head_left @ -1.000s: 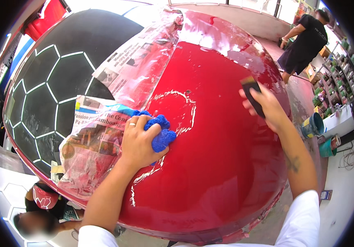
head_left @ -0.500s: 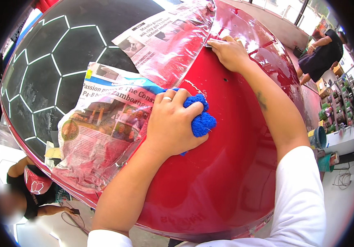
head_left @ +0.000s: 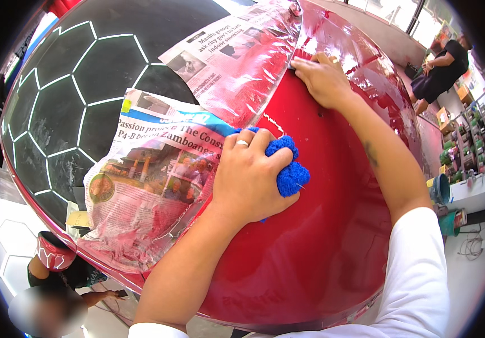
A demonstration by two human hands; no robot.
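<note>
My left hand (head_left: pixel 248 177) is closed around a bunched blue microfibre cloth (head_left: pixel 293 173), pressed on the glossy red car panel (head_left: pixel 310 242). A ring sits on one of its fingers. Farther up, my right hand (head_left: pixel 326 81) bears down on the same panel with fingers bent. A small flat greyish thing shows at its fingertips, mostly covered, beside the masking edge. Newspaper with clear film (head_left: pixel 158 180) lies left of my left hand; another masking sheet (head_left: pixel 237 62) reaches up to my right fingertips. A thin pale streak (head_left: pixel 273 124) marks the red paint between the hands.
Dark glossy surface (head_left: pixel 56 96) reflects hexagonal lights on the left. A person in dark clothes (head_left: pixel 442 70) stands at the far right, near shelves of cans (head_left: pixel 473 141) and buckets (head_left: pixel 441 188). Another person (head_left: pixel 67 281) is at the lower left, holding a small dark object.
The view has shifted, so the panel and newspaper appear slightly right and lower. Both hands stay at about the same places on the panel, the left still gripping the cloth.
</note>
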